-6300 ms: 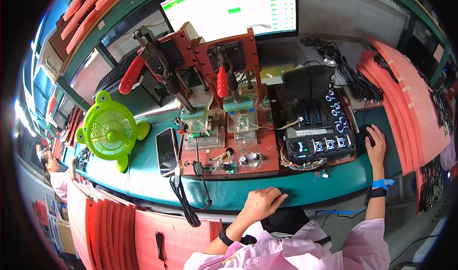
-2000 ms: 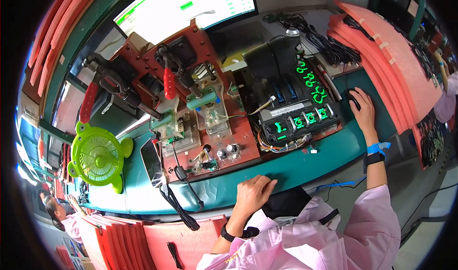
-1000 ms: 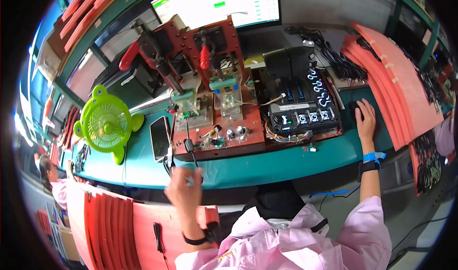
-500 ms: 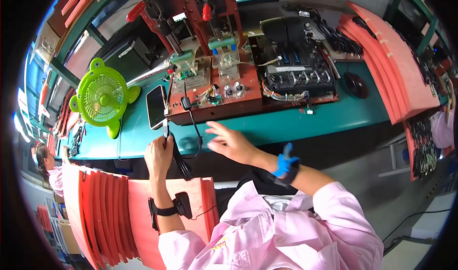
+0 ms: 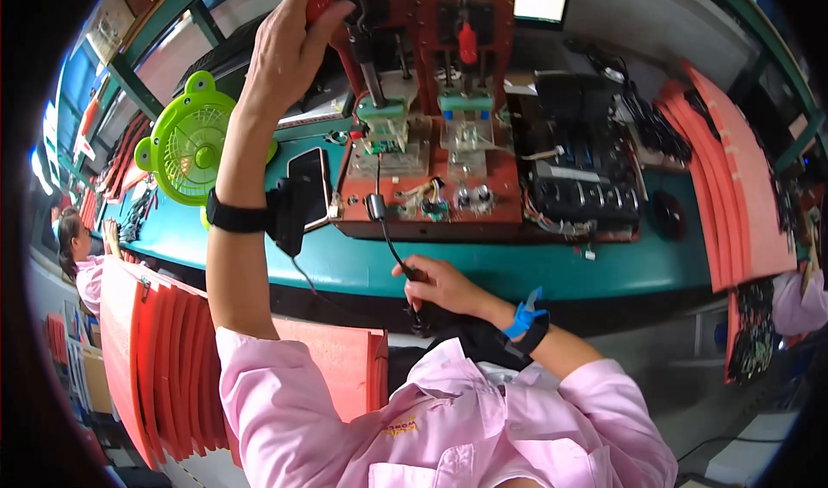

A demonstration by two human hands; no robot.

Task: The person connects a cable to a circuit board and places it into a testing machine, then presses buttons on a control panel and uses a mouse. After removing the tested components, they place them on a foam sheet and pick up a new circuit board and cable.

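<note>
Lifted the left hand [image 5: 285, 57] from the cable beside the phone [image 5: 309, 182] to the top edge, left of centre in the frame, and closed it around the red lever handle [image 5: 323, 3] of the left clamp, fingertips partly cut off by the border. Narrowed the right hand [image 5: 444, 285], at the lower centre, from loosely spread fingers to a pinch on the black cable [image 5: 375, 207]. Could trace that cable upward from the pinch, across the front of the red fixture [image 5: 431, 228], to the small green board [image 5: 384, 147] left of centre, with a dark plug end [image 5: 420, 322] hanging below the hand. Could not tell the firmness of the connection at the board. Left the dark mouse [image 5: 666, 215], under the right hand one second earlier, untouched at the right of the frame. Found the black control panel [image 5: 586, 197], right of centre, without the white glowing marks of that same earlier view, perhaps a sign of cut power. Judged as a shift from handling the cable alone to working the clamp above the board, with the green pressing block [image 5: 382, 109] apparently lowered over it and the cable kept under control below.
</note>
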